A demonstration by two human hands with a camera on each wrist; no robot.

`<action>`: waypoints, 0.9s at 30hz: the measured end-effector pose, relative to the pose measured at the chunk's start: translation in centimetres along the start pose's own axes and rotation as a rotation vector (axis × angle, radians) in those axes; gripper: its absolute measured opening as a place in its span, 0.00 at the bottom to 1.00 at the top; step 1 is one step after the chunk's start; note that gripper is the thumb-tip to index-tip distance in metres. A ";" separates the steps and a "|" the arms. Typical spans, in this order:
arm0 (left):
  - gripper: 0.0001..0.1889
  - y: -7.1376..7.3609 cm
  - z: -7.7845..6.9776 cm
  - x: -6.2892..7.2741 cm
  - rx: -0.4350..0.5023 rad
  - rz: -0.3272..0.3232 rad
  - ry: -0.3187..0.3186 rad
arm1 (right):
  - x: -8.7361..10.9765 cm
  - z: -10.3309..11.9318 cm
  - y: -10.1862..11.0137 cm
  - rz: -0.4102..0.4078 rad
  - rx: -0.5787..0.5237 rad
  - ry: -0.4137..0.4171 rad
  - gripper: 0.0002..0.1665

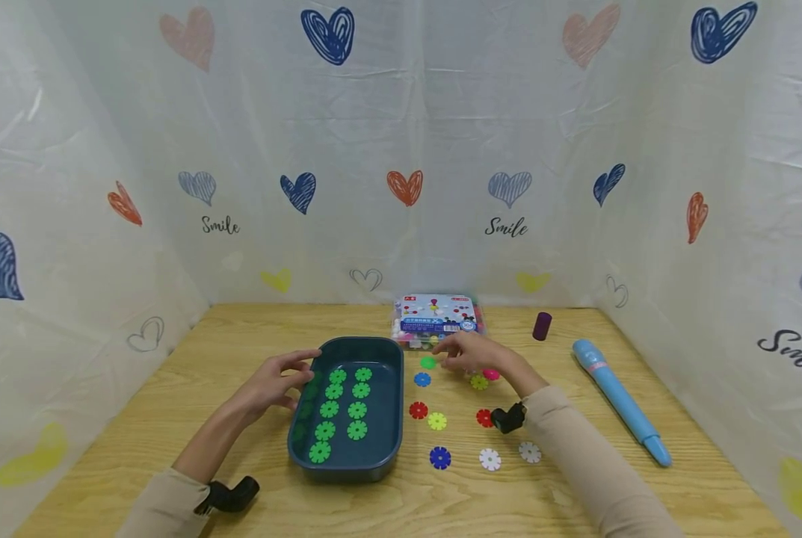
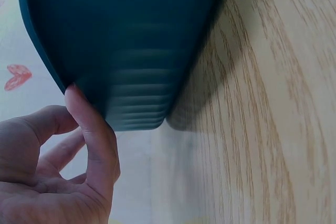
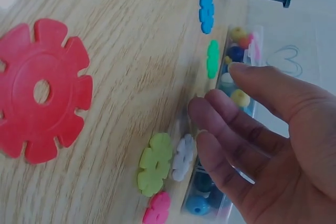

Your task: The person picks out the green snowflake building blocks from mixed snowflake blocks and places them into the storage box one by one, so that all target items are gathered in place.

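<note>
A dark teal tub point(image 1: 348, 471) stands in the middle of the table with two columns of green notched plastic discs point(image 1: 329, 409) on its floor. My left hand point(image 1: 273, 382) holds the tub's left rim near the far corner; one fingertip meets the rim in the left wrist view. To the right of the tub, my right hand point(image 1: 469, 351) hovers beside a loose green disc point(image 1: 428, 362). Its thumb and fingers point(image 3: 210, 106) are apart with nothing between them. Close by lie a light blue disc point(image 1: 423, 379), a yellow-green disc point(image 3: 155, 165) and a pink disc point(image 1: 491, 373).
Behind the right hand sits a clear box point(image 1: 439, 314) of colourful beads. Nearer lie red discs point(image 1: 418, 409), a yellow disc point(image 1: 437, 421), a dark blue disc point(image 1: 440, 458) and white discs point(image 1: 490, 459). A purple cylinder point(image 1: 542, 326) and a long blue pen-shaped object point(image 1: 621, 402) are at right.
</note>
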State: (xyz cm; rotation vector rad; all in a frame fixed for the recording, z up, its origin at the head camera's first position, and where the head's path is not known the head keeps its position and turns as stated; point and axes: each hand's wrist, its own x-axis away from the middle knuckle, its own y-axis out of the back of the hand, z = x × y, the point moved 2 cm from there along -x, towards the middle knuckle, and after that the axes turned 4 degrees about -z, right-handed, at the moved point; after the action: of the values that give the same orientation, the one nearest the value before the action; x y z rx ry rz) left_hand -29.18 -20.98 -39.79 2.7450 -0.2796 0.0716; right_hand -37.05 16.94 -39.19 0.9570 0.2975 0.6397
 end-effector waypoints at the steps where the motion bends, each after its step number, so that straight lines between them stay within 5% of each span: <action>1: 0.26 0.0 0.0 0.0 0.001 -0.005 0.005 | -0.1 0.0 -0.1 0.012 0.002 -0.010 0.20; 12: 0.27 0.0 -0.2 0.1 0.003 0.004 -0.005 | -0.8 0.4 -1.2 0.076 0.058 -0.084 0.22; 27: 0.26 -0.1 -0.1 0.2 0.009 0.000 0.002 | -0.9 0.4 -1.6 0.053 0.097 -0.101 0.23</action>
State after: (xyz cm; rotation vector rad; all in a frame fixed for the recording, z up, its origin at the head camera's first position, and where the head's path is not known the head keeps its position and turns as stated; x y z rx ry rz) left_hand -28.99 -20.90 -39.74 2.7534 -0.2798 0.0752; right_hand -36.97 15.49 -40.35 1.0900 0.2157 0.6271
